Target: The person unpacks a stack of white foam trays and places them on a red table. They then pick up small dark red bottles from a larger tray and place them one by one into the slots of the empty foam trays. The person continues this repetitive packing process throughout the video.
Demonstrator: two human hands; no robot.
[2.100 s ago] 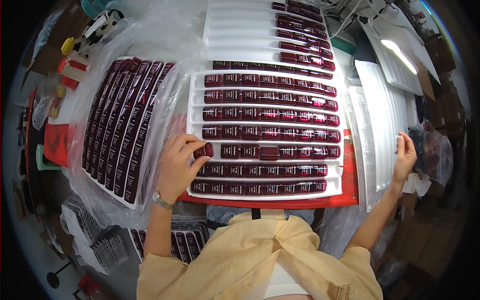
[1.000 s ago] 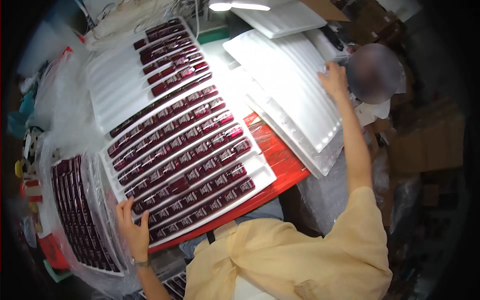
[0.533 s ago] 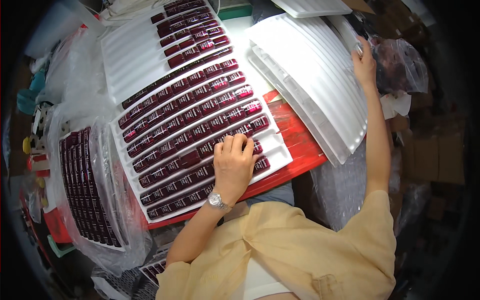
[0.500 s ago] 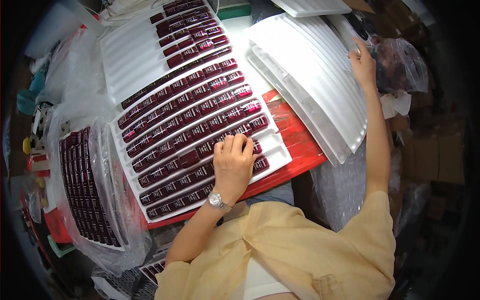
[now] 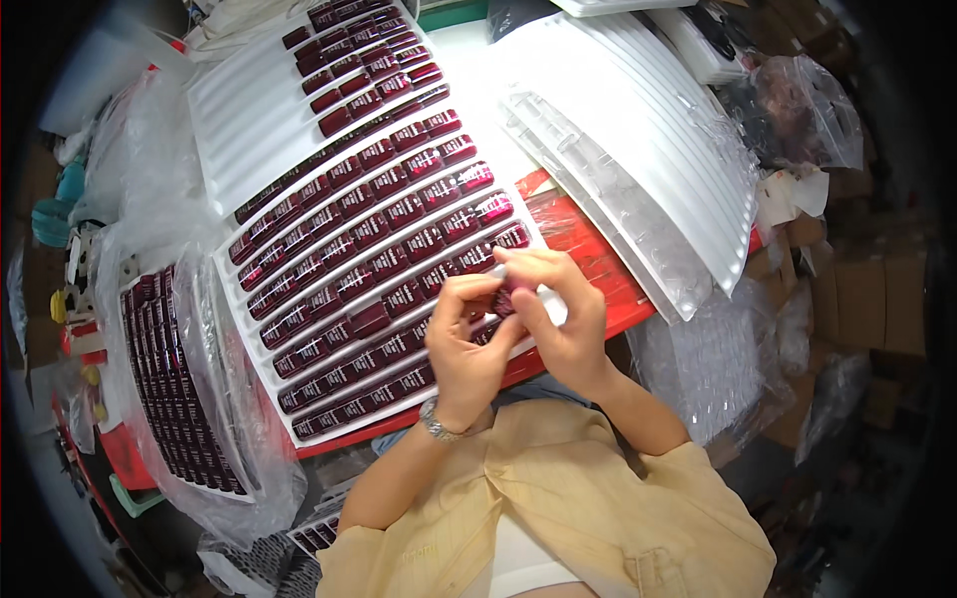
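Note:
Above the near right part of a white ridged tray [image 5: 237,329], my two hands meet with fingertips pinched together. A small dark red glossy piece [image 5: 504,301], much like the labelled blocks in the tray, is held between my left hand [image 5: 467,349] and my right hand [image 5: 568,314]. Its exact kind is partly hidden by my fingers. A small pale bit shows at its upper end, too small to name. Rows of dark red labelled blocks [image 5: 384,264] fill the tray's grooves beneath.
Right of the tray, a stack of white ridged trays [image 5: 618,130] overlaps the red table [image 5: 588,264], with clear plastic strips [image 5: 578,159] along its near-left edge. A plastic-wrapped tray of dark red blocks [image 5: 179,389] stands at left. Plastic bags [image 5: 698,369] and cardboard boxes [image 5: 857,289] are at right.
My right hand has come down from beside the white tray stack to meet my left. My left hand has lifted off the tray, and a dark red piece is now between them.

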